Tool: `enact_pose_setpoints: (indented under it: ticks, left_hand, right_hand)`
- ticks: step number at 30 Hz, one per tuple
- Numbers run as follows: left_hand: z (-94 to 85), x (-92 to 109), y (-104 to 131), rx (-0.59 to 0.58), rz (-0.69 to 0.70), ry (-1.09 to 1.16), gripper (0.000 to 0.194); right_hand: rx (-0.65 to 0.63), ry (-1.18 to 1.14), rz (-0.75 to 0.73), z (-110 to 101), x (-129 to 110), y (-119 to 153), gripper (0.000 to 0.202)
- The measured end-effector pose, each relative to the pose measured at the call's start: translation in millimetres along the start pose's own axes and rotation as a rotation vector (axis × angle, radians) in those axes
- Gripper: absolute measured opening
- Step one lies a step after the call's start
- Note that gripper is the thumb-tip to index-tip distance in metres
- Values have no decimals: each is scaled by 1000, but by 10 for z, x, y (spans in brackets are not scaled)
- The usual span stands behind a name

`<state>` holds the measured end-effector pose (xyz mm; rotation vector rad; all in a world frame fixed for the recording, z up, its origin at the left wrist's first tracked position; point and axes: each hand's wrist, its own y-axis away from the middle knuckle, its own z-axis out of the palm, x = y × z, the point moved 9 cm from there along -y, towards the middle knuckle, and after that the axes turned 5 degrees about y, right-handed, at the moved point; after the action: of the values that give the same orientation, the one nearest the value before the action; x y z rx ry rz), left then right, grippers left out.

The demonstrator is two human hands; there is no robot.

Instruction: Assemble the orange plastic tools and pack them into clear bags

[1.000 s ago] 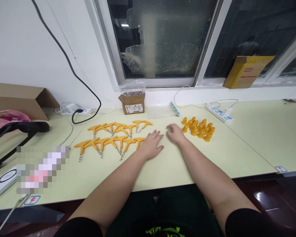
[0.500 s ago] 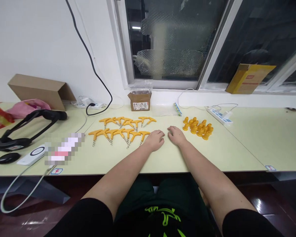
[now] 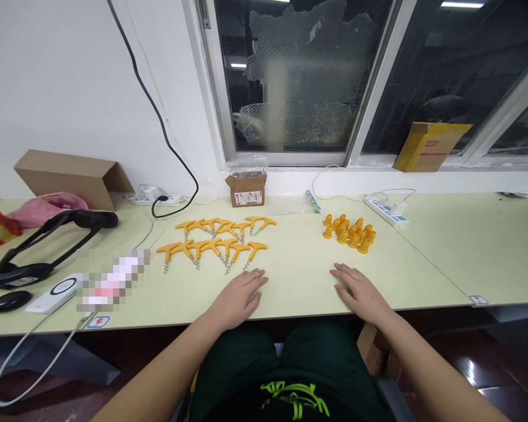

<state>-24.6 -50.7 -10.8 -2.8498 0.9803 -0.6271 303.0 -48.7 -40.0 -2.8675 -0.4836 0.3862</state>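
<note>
My left hand (image 3: pixel 238 298) rests near the front edge of the table (image 3: pixel 299 281), fingers stretched out and nothing held. Just beyond its fingertips lie two rows of corkscrews with yellow T-shaped handles and metal spirals, such as this near-row corkscrew (image 3: pixel 256 248) and this far-row corkscrew (image 3: pixel 185 227). On the right, my right hand (image 3: pixel 361 296) lies with fingers spread, also holding nothing. Beyond it stand several yellow flared plastic pieces (image 3: pixel 354 237), grouped closely together. Neither hand touches the corkscrews or the plastic pieces.
A small cardboard box (image 3: pixel 247 190) and a clear plastic bag (image 3: pixel 288 203) are by the wall. Power strips stand at back left (image 3: pixel 167 201) and right (image 3: pixel 386 212). At left are a black headset frame (image 3: pixel 48 221), a black mouse (image 3: pixel 9 302) and a white power bank (image 3: pixel 58 292).
My hands have drawn back toward the table's front edge and moved apart. My left hand has left the near row of corkscrews. The corkscrews and plastic pieces keep their arrangement.
</note>
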Motion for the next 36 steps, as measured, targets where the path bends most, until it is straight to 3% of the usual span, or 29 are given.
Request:
enact_pose_setpoints:
  ticks: [6, 11, 15, 22, 36]
  left_hand:
    - [-105, -219, 583, -62, -15, -203, 55]
    - [-246, -468, 1025, -5, -18, -393, 67]
    - [-316, -653, 1255, 62, -43, -512, 72]
    - [-331, -705, 1302, 100, -51, -508, 72]
    - [-292, -821, 1289, 32, -201, -450, 72]
  right_hand:
    - [-75, 152, 147, -38, 361, 497, 56]
    - [-66, 215, 217, -95, 753, 739, 61]
    - [-21, 252, 212, -116, 884, 821, 63]
    - [-19, 258, 203, -107, 880, 818, 64]
    - [-18, 198, 231, -105, 907, 800, 61]
